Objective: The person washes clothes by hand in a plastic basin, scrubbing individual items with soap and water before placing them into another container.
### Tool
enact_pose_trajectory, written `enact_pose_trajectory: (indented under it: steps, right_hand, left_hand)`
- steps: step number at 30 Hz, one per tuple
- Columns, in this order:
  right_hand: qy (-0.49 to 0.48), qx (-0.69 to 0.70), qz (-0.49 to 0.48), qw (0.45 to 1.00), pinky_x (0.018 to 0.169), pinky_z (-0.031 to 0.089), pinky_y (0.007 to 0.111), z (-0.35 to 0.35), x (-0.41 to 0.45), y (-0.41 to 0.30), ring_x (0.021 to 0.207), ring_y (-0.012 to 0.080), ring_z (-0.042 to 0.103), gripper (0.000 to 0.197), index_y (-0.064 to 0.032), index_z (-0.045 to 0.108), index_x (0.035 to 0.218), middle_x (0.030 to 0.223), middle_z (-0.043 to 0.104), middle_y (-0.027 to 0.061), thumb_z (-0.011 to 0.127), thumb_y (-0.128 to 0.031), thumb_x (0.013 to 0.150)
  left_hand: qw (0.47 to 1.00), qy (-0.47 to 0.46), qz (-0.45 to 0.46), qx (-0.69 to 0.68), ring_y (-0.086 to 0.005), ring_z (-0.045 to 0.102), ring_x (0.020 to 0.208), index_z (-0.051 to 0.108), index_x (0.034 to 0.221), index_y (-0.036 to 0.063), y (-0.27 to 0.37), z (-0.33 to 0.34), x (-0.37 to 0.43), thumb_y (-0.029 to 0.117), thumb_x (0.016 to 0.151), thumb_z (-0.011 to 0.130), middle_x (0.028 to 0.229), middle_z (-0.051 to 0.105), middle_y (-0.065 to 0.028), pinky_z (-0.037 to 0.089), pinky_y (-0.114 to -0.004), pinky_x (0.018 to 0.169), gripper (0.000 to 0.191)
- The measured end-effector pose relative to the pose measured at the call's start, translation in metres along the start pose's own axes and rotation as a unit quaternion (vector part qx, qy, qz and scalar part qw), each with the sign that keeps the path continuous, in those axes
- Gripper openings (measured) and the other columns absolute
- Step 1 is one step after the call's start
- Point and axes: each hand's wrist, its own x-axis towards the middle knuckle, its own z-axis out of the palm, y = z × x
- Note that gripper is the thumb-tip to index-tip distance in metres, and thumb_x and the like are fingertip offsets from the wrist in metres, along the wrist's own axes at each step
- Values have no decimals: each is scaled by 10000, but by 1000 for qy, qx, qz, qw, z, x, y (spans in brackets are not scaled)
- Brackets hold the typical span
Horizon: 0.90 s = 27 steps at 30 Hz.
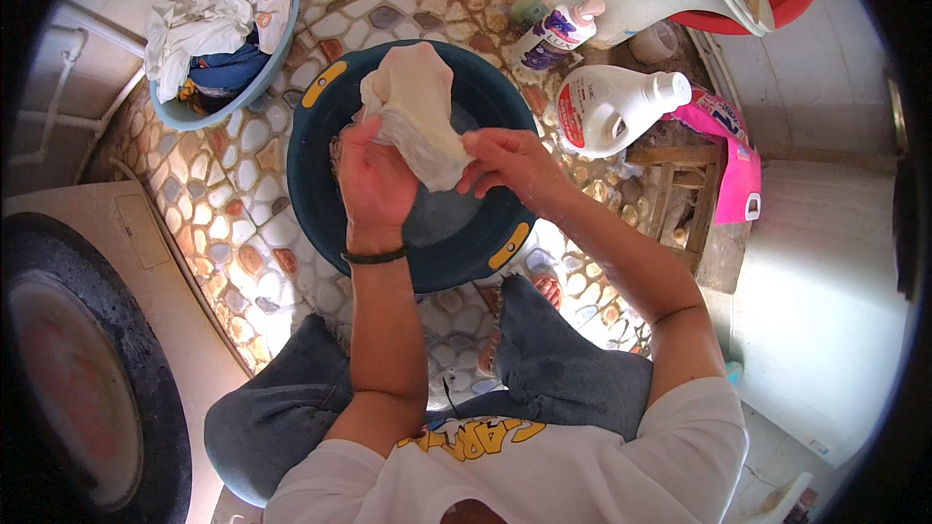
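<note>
A wet white cloth (419, 109), perhaps a small garment, is held up over a dark blue plastic basin (309, 182) with yellow handle grips. My left hand (375, 178) grips the cloth's left side; a dark band circles that wrist. With thumb and fingers, my right hand (502, 164) pinches the cloth's lower right corner. Cloudy water (444, 222) lies in the bottom of the basin below both hands. Part of the basin's inside is hidden by the cloth and my left hand.
Behind left, a light blue basin (287, 36) holds piled clothes (211, 22). To the right are a Lux pump bottle (550, 40), a white detergent jug (615, 109), a wooden stool (673, 156) and a pink packet (732, 167). A front-loading washing machine (95, 222) stands near left.
</note>
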Motion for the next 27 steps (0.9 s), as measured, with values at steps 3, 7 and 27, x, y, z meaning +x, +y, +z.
enact_pose_trajectory:
  steps: [3,7,27]
  right_hand:
    - [15,9,-72,997,626,495,265,1,1,4,762,150,646,231,-20,635,930,846,659,71,585,-244,908]
    - [111,6,-174,979,710,481,255,-4,-3,-5,826,139,628,179,-19,599,969,916,641,74,568,-187,916]
    - [162,66,-286,942,660,520,275,-17,1,-8,733,194,650,230,-35,489,991,838,643,119,428,-257,990]
  left_hand:
    - [998,1,39,50,-245,469,1217,388,1342,25,-1,6,0,237,917,418,1327,482,-102,357,-396,1025,476]
    - [992,-3,69,108,-230,480,1206,404,1328,30,2,10,2,235,924,405,1308,499,-92,357,-384,1020,453]
    - [835,158,242,469,-15,430,622,640,881,34,4,-12,8,265,959,501,758,549,57,315,-191,499,281]
